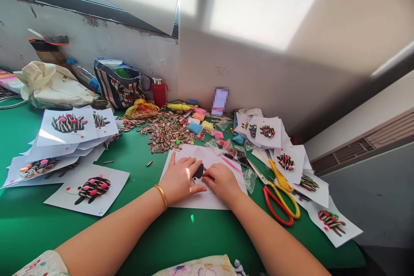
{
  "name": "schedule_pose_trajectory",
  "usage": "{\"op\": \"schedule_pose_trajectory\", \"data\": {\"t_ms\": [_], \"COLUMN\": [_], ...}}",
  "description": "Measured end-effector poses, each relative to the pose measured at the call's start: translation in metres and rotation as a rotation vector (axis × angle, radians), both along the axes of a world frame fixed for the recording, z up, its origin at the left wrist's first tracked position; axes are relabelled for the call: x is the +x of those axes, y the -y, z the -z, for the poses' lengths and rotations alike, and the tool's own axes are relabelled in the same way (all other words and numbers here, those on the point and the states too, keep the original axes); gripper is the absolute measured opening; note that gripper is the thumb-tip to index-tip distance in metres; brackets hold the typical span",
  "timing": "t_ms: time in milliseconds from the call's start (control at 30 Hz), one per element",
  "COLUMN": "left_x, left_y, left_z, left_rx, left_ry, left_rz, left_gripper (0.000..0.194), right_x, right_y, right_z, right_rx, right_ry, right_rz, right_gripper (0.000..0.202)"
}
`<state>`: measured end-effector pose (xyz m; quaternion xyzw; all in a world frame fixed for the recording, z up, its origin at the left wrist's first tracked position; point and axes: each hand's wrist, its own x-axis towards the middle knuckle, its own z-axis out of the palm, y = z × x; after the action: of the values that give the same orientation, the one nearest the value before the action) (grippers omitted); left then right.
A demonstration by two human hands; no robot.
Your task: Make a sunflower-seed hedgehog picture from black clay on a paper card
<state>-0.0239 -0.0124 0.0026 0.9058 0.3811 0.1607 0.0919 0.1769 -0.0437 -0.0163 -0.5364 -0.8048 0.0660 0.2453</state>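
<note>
A white sheet of paper [207, 200] lies in front of me, with a flat black piece [198, 171], perhaps modelling clay, near its middle. My left hand [183, 177] rests on the sheet, fingers stretched and spread, the fingertips beside the black piece. On the other side, my right hand [223, 181] has its fingers curled and pinched together at the black piece's edge; whatever they grip is hidden. Thin drawn lines show faintly below the black piece. Just beyond the sheet is a heap of striped sunflower seeds [170, 129].
Large scissors [278, 200] with red and yellow handles lie at right, by a yellow cutter [280, 175]. Hedgehog seed pictures lie in stacks at left [66, 133] and right [289, 161]. Clay packets [195, 128], a red bottle [158, 93] and a striped bag [119, 86] stand behind.
</note>
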Motion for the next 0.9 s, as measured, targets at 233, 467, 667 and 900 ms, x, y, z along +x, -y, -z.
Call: {"op": "schedule_pose_trajectory", "data": {"t_ms": [233, 467, 667, 900], "left_x": [0.000, 0.001, 0.002, 0.002], "left_y": [0.001, 0.001, -0.002, -0.008], "left_z": [-0.004, -0.006, -0.005, -0.004], "left_rx": [-0.041, -0.086, -0.101, -0.082], "left_ry": [0.012, 0.029, 0.056, 0.068], "left_rz": [-0.004, -0.029, -0.052, -0.064], "left_gripper": [0.078, 0.075, 0.066, 0.062], "right_x": [0.010, 0.031, 0.027, 0.022], "right_y": [0.001, -0.005, -0.009, -0.020], "right_z": [-0.005, -0.006, -0.007, -0.011], "right_rx": [-0.012, -0.007, -0.115, -0.157], "right_ry": [-0.020, 0.109, 0.128, 0.070], "right_rz": [0.010, 0.227, 0.349, 0.367], "right_gripper": [0.013, 0.020, 0.023, 0.008]}}
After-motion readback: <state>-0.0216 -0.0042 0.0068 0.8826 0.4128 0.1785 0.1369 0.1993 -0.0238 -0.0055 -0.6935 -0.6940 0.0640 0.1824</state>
